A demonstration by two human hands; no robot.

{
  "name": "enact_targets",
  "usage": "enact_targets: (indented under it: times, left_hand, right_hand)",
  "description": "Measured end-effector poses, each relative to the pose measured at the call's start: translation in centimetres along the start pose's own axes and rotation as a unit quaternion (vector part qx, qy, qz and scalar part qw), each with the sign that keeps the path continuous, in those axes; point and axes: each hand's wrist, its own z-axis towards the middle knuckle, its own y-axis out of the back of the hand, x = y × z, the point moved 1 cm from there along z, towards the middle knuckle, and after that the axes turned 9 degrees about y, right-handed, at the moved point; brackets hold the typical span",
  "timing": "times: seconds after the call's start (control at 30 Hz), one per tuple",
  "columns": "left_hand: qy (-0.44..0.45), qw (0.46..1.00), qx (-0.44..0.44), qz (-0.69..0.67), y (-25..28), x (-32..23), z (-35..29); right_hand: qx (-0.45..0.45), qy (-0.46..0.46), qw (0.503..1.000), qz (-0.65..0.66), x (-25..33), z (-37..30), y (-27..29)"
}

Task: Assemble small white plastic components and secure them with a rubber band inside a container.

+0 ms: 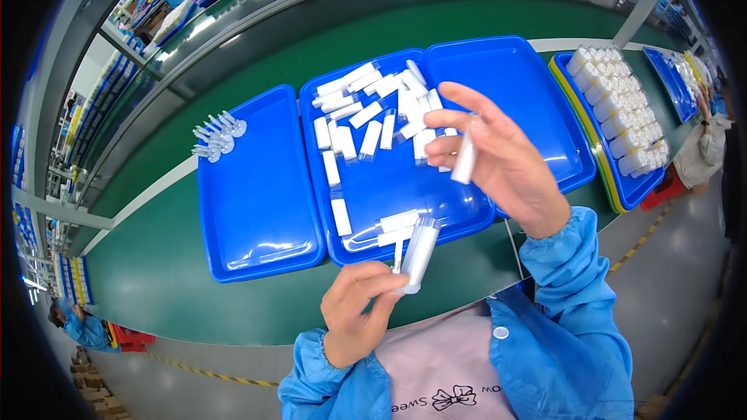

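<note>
My left hand (356,313) is closed, its thumb and fingers pinching the lower end of a clear, whitish tube (422,251) that tilts up and to the right. A thin pale stem (398,255) rises beside that tube, at the same fingertips; whether it is a separate piece I cannot tell. Higher up, my right hand (510,162) holds a small white cylinder (465,157) between thumb and fingers, with the other fingers spread. It hovers over the right edge of the middle blue tray (366,247), where many white cylinders (370,140) with clear ends lie loosely scattered.
The left blue tray (261,225) holds several clear stemmed parts (219,134) at its far corner. Another blue tray (510,62) adjoins on the right. Beyond it, stacked trays carry rows of white pieces (615,109). Trays stand on a green table (179,295); other people work nearby.
</note>
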Motion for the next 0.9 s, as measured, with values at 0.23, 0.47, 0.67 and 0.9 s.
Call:
enact_targets:
  times: [0.23,0.47,0.67,0.9]
  left_hand:
    - [-0.039,0.999,0.018,0.006,-0.8,-1.1,0.9]
    - [-0.055,0.998,0.028,0.006,-0.9,-1.5,1.4]
    - [-0.085,0.994,0.045,0.043,-0.7,-1.7,1.7]
    - [-0.107,0.99,0.042,0.077,-0.5,-2.0,1.9]
  right_hand:
    - [0.022,-0.047,0.997,-0.051,-1.2,-0.5,-0.7]
    - [0.033,-0.033,0.995,-0.084,-1.0,-0.9,-1.1]
    - [0.043,-0.009,0.992,-0.115,-1.2,-1.0,-1.4]
    - [0.136,-0.048,0.975,-0.17,-0.2,-1.3,-1.7]
